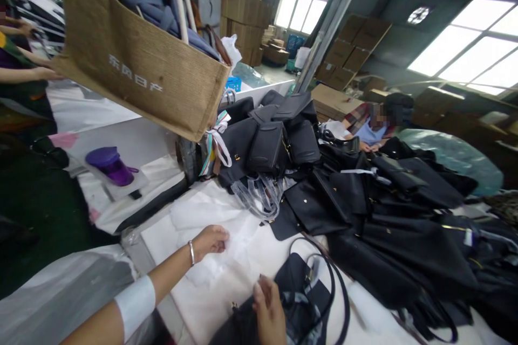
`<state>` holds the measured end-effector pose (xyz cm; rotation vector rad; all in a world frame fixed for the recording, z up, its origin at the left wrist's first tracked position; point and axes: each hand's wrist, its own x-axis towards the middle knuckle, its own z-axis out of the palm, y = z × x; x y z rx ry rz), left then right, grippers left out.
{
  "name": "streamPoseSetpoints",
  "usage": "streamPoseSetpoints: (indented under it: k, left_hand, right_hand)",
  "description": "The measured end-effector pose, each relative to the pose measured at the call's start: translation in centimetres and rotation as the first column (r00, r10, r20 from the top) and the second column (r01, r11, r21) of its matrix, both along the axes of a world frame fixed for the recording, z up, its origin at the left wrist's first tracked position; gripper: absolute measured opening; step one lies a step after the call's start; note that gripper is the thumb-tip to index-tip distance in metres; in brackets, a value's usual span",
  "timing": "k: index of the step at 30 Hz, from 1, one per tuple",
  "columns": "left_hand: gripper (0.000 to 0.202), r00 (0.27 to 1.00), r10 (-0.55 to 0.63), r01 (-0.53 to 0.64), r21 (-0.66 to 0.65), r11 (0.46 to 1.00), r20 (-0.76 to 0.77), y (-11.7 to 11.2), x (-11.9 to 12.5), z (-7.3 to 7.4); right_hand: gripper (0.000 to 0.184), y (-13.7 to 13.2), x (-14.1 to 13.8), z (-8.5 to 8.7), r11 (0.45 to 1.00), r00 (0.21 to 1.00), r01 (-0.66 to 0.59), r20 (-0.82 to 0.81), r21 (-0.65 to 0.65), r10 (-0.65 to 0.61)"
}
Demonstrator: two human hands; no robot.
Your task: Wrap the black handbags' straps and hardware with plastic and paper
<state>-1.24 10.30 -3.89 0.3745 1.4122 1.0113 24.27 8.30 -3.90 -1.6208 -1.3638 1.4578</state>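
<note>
My left hand (210, 241) reaches out over the white table (194, 302), fingers curled onto a sheet of white tissue paper (232, 237) that it pinches. My right hand (269, 310) sits low at the frame's bottom, resting on a black handbag (301, 302) with a looped strap; its fingers are closed against the bag's opening. A silver bracelet circles my left wrist and a white sleeve cuff covers the forearm.
A large heap of black handbags (364, 194) fills the table to the right. A jute tote (133, 64) hangs at upper left. A purple cup (110, 164) lies on the left. Another person (370, 129) sits behind the heap; someone's arms (24, 64) show far left.
</note>
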Motion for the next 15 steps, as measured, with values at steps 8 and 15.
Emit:
streamPoseSetpoints:
  k: [8,15]
  left_hand:
    - [0.034,0.999,0.034,-0.034,0.042,0.999,0.007,0.3,0.0,0.4]
    - [0.037,0.963,0.037,-0.011,0.097,0.995,-0.266,-0.1,1.3,0.6]
  right_hand:
    - [0.051,3.6,-4.3,-0.5,0.957,0.936,0.072,-0.311,-0.281,-0.162]
    - [0.033,3.4,-2.7,2.0,0.995,0.997,-0.075,-0.018,0.067,0.076]
